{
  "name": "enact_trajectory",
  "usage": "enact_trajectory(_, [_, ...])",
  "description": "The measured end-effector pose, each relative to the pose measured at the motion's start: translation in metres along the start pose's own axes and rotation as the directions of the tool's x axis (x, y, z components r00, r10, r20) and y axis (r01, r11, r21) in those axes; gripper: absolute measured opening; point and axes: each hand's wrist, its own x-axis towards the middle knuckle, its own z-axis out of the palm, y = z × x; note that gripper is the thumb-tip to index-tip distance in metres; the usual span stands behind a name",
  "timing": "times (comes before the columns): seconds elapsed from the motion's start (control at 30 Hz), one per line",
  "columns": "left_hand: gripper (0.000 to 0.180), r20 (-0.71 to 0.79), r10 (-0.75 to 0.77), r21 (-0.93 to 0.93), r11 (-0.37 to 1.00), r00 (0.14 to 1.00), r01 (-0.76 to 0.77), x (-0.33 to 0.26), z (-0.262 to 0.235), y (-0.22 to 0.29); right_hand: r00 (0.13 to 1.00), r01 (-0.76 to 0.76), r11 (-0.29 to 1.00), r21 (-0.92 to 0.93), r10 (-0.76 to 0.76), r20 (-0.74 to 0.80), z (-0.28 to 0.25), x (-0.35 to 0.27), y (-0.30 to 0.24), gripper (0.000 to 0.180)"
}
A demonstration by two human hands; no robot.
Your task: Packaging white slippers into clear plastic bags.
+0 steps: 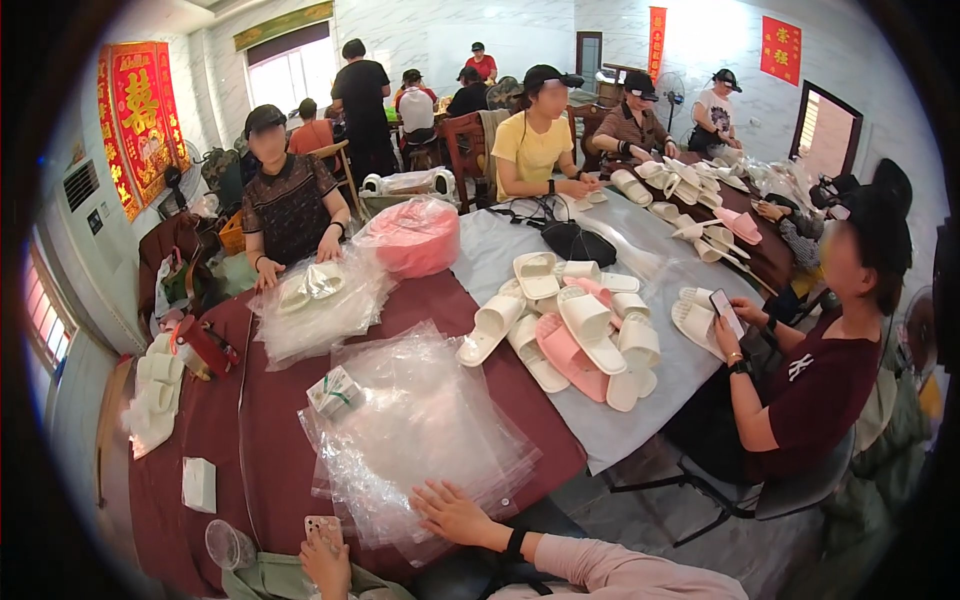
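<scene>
At the lower edge, my left hand point(327, 568) is closed round a mobile phone point(324, 526) in a pale pink case, close to the table's near edge. My right hand point(458, 513) lies flat with fingers stretched out on the near corner of a stack of clear plastic bags point(420, 420). A small white box point(335, 392) with a green band rests on those bags. Left of the phone stands a clear plastic cup point(230, 546), and beyond it a white box point(199, 485).
White and pink slippers point(570, 345) are heaped on the grey cloth point(610, 440). A pink bundle point(410, 238) in plastic sits at the far side. Across the table a person point(295, 205) handles bagged slippers; at right another person point(820, 370) holds a phone. A red flask point(205, 345) lies left.
</scene>
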Motion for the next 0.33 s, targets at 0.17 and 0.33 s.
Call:
enact_trajectory(0.17, [0.065, -0.115, 0.193, 0.115, 0.977, 0.974, -0.18, -0.009, -0.022, 0.014, 1.0, 0.0, 1.0, -0.012, 0.0, 0.005, -0.005, 0.0, 0.001, 0.051])
enact_trajectory(0.33, [0.08, -0.113, 0.06, -0.003, 0.998, 0.992, -0.061, 0.003, 0.013, -0.01, 1.0, 0.004, 1.0, -0.013, -0.003, 0.027, -0.004, -0.001, 0.0, 0.052])
